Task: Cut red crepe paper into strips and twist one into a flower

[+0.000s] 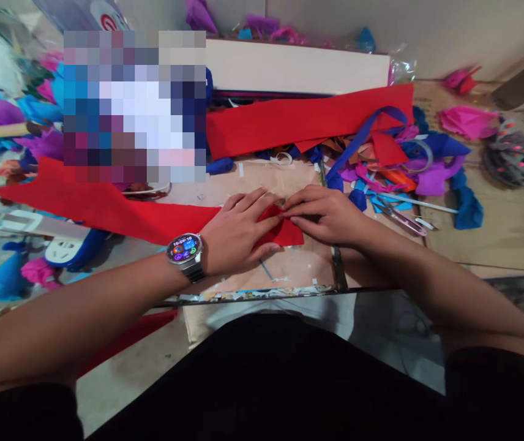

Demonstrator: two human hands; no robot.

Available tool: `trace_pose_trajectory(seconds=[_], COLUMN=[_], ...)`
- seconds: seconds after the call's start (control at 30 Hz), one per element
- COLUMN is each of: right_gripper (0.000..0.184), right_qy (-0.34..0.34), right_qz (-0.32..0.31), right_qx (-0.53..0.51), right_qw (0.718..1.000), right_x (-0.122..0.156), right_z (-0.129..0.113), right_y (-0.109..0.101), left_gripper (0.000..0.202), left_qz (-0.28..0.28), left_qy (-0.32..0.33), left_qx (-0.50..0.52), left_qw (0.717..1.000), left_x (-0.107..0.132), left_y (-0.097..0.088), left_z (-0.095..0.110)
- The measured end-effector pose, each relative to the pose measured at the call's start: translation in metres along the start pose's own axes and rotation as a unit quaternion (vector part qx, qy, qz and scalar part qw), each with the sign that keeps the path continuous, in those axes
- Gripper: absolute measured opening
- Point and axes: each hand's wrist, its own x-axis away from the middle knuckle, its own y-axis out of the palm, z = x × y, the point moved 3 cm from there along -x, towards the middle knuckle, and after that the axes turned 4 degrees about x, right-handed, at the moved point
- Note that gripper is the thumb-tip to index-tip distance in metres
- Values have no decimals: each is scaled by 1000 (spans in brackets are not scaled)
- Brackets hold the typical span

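A long red felt strip (106,208) lies across the work surface, running from the far left to its end under both hands. My left hand (239,229), with a watch on its wrist, lies on that end, its fingers bent over the cloth and pressing it down. My right hand (324,214) meets it from the right, its fingertips pinched on a folded corner of the red felt. The fold sits between the two hands. A brown cardboard sheet (289,269) lies under the felt.
A second wide red felt strip (308,119) lies behind, in front of a long white box (299,64). Blue, purple and pink felt scraps (427,171) are heaped at right, with scissors (402,217) beside them. More scraps crowd the left side. A pixelated patch covers the upper left.
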Motion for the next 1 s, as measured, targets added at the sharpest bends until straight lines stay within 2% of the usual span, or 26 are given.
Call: trace_pose_trajectory(seconds=[0.27, 0.53, 1.0], right_gripper=[26, 25, 27], right_qy=[3, 73, 70], right_qz=[-20, -30, -31], right_qx=[-10, -2, -13], right_qw=[1000, 997, 997], right_x=[-2, -1, 0], right_z=[-5, -4, -1], right_y=[-3, -6, -5], left_gripper=[57, 52, 37], left_qz=[2, 15, 11], left_qy=[2, 4, 8], left_qx=[4, 5, -26], left_qw=[1000, 1000, 1000], left_x=[0, 0, 1], left_y=[0, -2, -9], left_z=[0, 1, 8])
